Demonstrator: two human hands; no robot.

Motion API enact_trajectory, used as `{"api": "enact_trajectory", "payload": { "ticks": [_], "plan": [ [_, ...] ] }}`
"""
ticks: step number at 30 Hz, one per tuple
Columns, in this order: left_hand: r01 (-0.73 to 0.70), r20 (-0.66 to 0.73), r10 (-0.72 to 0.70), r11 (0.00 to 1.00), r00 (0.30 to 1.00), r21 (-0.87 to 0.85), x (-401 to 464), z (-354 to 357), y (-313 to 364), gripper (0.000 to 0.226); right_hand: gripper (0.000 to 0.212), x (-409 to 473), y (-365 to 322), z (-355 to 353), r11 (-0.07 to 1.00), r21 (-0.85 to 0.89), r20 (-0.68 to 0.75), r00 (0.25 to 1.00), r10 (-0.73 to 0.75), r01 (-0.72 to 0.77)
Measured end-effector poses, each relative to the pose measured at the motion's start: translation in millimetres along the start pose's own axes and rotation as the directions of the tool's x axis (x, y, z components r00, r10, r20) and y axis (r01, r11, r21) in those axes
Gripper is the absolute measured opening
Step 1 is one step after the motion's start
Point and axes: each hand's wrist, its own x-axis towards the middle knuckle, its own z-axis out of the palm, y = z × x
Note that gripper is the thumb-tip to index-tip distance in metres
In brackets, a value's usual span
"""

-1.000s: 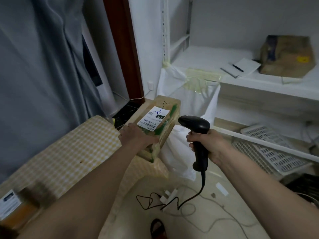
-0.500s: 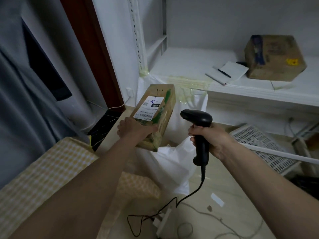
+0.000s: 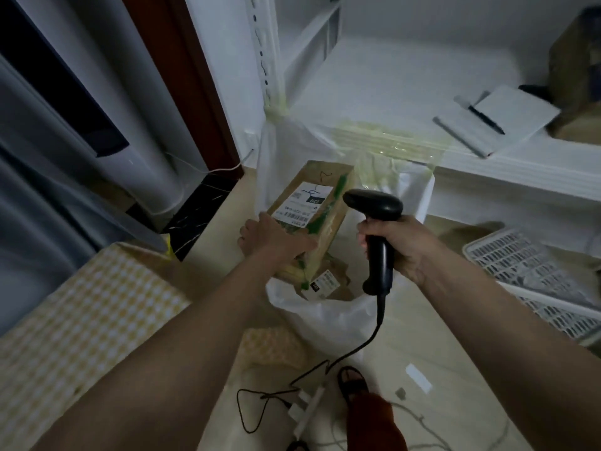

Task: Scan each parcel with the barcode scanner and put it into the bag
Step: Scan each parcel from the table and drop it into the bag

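Your left hand (image 3: 276, 242) gripped the near end of the cardboard parcel (image 3: 312, 216), fingers wrapped round its lower edge, and held it tilted over the open mouth of the white bag (image 3: 328, 317), label side up. The bag's far rim was taped to the white shelf (image 3: 487, 164), so the mouth stood open on its own, and at least one other labelled parcel (image 3: 328, 283) already lay inside, just below the one you held. Your right hand (image 3: 400, 245) was curled firmly round the handle of the barcode scanner (image 3: 374, 206), its head just beside the parcel's right edge and its cable (image 3: 357, 349) trailing down to the floor. The step in hand looked like the drop into the bag. To have done it well, you would have lowered the parcel until it nearly rested on the one beneath before letting go, since a loose drop could drag on the thin plastic and strain the taped rim. You would also have kept the scanner and its cable off to the right, outside the bag's mouth, so nothing snagged as the left hand came out.
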Motion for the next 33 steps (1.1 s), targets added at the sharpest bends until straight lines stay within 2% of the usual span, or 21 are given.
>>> {"api": "enact_trajectory", "payload": {
  "ticks": [5, 8, 10, 13, 15, 18, 22, 26, 29, 33],
  "plan": [
    [-0.002, 0.038, -0.003, 0.994, 0.999, 0.110, 53.1, 39.7, 31.5, 0.110, 0.007, 80.1, -8.8, -10.0, 0.993, -0.087, 0.001, 0.997, 0.077, -0.077],
    [-0.034, 0.053, 0.024, 0.979, 0.998, 0.203, 78.5, 73.6, 46.7, 0.110, 0.007, 120.7, -7.8, -21.0, 0.991, -0.082, 0.020, 0.994, 0.110, -0.108],
    [-0.049, 0.123, 0.019, 0.967, 0.992, 0.248, 91.4, 99.1, 51.9, 0.116, 0.007, 145.2, -3.2, -30.3, 0.983, -0.089, -0.011, 0.987, 0.159, -0.159],
    [-0.075, 0.307, -0.028, 0.945, 0.951, 0.319, 104.7, 129.7, 55.2, 0.124, 0.007, 174.0, 8.7, -47.8, 0.965, -0.080, -0.069, 0.967, 0.246, -0.251],
    [-0.134, 0.385, -0.034, 0.906, 0.922, 0.402, 111.4, 144.0, 60.6, 0.122, 0.006, 187.2, 16.7, -60.3, 0.950, -0.063, -0.091, 0.949, 0.301, -0.307],
    [-0.232, 0.398, 0.018, 0.836, 0.917, 0.497, 120.0, 163.0, 73.7, 0.114, 0.004, 201.8, 24.4, -74.8, 0.937, -0.035, -0.103, 0.933, 0.344, -0.349],
    [-0.304, 0.359, 0.114, 0.787, 0.926, 0.536, 128.7, 183.3, 96.2, 0.119, 0.014, 217.0, 26.5, -84.1, 0.932, -0.060, -0.120, 0.930, 0.348, -0.357],
    [-0.389, 0.444, 0.106, 0.687, 0.890, 0.614, 134.1, 188.3, 106.8, 0.123, 0.004, 220.5, 19.8, -82.3, 0.934, -0.070, -0.101, 0.934, 0.343, -0.351],
    [-0.376, 0.411, 0.120, 0.681, 0.904, 0.629, 138.9, 177.8, 97.5, 0.092, 0.007, 219.0, 14.2, -77.8, 0.939, -0.071, -0.054, 0.941, 0.334, -0.337],
    [-0.285, 0.293, 0.146, 0.809, 0.945, 0.514, 140.5, 152.3, 77.5, 0.045, 0.005, 208.0, 1.2, -61.1, 0.928, -0.138, 0.013, 0.937, 0.350, -0.345]
  ]
}}
